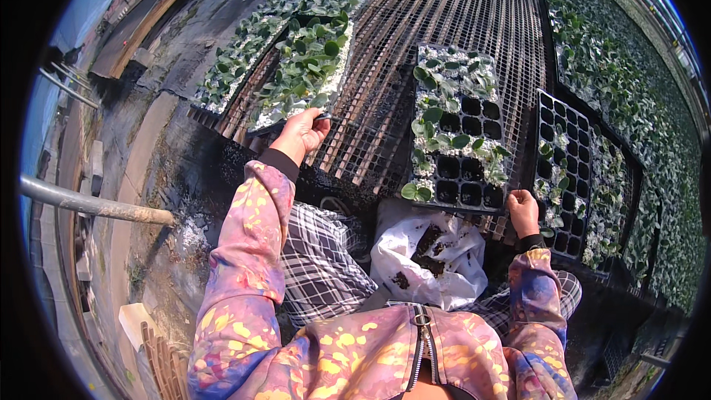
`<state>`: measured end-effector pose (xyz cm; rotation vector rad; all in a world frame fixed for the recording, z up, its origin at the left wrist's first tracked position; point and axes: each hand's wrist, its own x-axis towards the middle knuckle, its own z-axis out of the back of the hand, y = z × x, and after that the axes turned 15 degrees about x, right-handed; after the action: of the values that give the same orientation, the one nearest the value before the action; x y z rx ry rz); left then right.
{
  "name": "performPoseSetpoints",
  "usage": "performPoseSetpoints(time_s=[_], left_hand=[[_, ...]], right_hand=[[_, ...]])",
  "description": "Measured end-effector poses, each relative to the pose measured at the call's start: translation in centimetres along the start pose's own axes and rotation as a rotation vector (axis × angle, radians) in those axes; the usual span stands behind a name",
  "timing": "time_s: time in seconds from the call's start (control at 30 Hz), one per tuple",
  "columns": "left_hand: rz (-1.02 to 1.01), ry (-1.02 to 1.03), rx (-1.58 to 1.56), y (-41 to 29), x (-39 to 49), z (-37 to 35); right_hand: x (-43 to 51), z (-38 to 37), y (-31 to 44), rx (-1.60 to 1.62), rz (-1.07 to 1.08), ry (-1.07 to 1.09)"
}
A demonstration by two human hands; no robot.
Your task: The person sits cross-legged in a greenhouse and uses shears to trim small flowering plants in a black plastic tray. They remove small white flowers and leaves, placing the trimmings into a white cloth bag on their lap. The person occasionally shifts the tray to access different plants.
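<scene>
My left hand [303, 129] grips the near rim of a black plastic seedling tray [339, 75] full of leafy seedlings and white granules. Ahead of me lies a half-filled black seedling tray [471, 126]; several of its cells are bare and dark, the others hold seedlings topped with white granules. My right hand [523, 212] is curled at that tray's near right corner; whether its fingers hold the rim is hidden. Just right of this hand is another tray [577, 186] with mostly bare cells and a few seedlings.
A white sack [383, 250] with dark soil on it lies between my knees. The trays rest on a slatted bench covered with black mesh [444, 0]. Dense seedling trays [605, 66] line the right side. A grey pipe [100, 204] juts in from the left.
</scene>
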<state>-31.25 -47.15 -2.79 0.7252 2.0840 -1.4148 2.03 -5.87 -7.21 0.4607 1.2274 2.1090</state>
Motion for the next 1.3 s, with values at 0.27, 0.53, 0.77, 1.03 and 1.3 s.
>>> performPoseSetpoints(time_s=[0.27,0.53,0.77,1.03,1.3], left_hand=[[-0.004,0.165,0.22,15.5,-5.9,-3.2],[0.021,0.051,0.366,20.0,-8.4,-3.8],[0.116,0.055,0.298,22.1,-8.9,-6.8],[0.147,0.239,0.169,26.4,-11.6,-11.0],[0.406,0.276,0.317,24.3,-12.2,-11.3]], right_hand=[[-10.1,-6.4,1.9,1.167,-1.015,0.186],[-7.5,-13.6,4.0,1.654,-0.882,0.062],[1.7,-10.9,1.4,1.735,-0.628,-0.128],[-1.2,-2.1,7.9,0.794,-0.525,0.173],[-3.0,-3.5,10.3,0.735,-0.525,0.181]])
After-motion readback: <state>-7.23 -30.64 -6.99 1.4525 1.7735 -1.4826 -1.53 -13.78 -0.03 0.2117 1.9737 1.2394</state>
